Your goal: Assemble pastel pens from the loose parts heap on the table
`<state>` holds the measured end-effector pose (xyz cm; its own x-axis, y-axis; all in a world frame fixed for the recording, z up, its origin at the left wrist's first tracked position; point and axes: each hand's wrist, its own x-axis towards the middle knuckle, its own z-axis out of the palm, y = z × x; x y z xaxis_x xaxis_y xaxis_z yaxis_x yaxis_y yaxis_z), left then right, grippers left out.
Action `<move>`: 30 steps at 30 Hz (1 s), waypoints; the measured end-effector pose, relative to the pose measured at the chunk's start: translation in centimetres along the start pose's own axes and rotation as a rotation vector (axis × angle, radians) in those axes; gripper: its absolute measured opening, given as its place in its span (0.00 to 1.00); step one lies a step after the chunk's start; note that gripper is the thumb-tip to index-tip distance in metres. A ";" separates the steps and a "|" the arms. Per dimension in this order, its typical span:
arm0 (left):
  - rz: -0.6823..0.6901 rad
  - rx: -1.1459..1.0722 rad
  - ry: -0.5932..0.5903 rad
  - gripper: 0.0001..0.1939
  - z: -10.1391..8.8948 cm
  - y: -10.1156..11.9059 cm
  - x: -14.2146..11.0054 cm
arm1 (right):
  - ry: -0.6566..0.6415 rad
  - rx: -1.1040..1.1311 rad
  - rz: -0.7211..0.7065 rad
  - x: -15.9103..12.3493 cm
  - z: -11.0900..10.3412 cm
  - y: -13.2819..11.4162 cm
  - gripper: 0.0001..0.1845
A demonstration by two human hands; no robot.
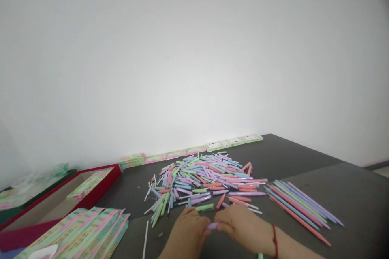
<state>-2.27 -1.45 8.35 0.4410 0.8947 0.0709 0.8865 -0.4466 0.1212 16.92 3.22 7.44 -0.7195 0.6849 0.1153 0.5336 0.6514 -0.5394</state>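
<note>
A purple pen piece [212, 225] bridges the gap between my two hands at the near side of the table. My left hand [190, 228] is closed on its left end, while my right hand [238, 224], with a red cord at the wrist, pinches the right end. Fingers cover most of the piece. Just beyond lies a heap of pastel pen parts [200, 176] in purple, blue, green and coral, mixed with thin white refills. To the right, several long pointed pens [299, 206] lie side by side. A lone white refill [146, 238] rests left of my left hand.
Printed cardboard packs [82, 230] are fanned out at the near left. Behind them stands a red box [106, 184] holding more packs, beside a green tray [39, 194] with clear plastic. Flat packs [234, 141] line the wall along the dark table's [331, 174] back edge.
</note>
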 end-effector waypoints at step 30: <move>-0.082 -0.208 0.532 0.27 0.7 -2.3 0.1 | -0.252 1.279 0.261 1.8 3.2 2.4 0.21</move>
<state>-4.21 -0.34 7.41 0.1930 0.8228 0.5346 0.8448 -0.4165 0.3360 15.46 4.93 3.66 -0.7968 0.5725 -0.1931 -0.0230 -0.3480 -0.9372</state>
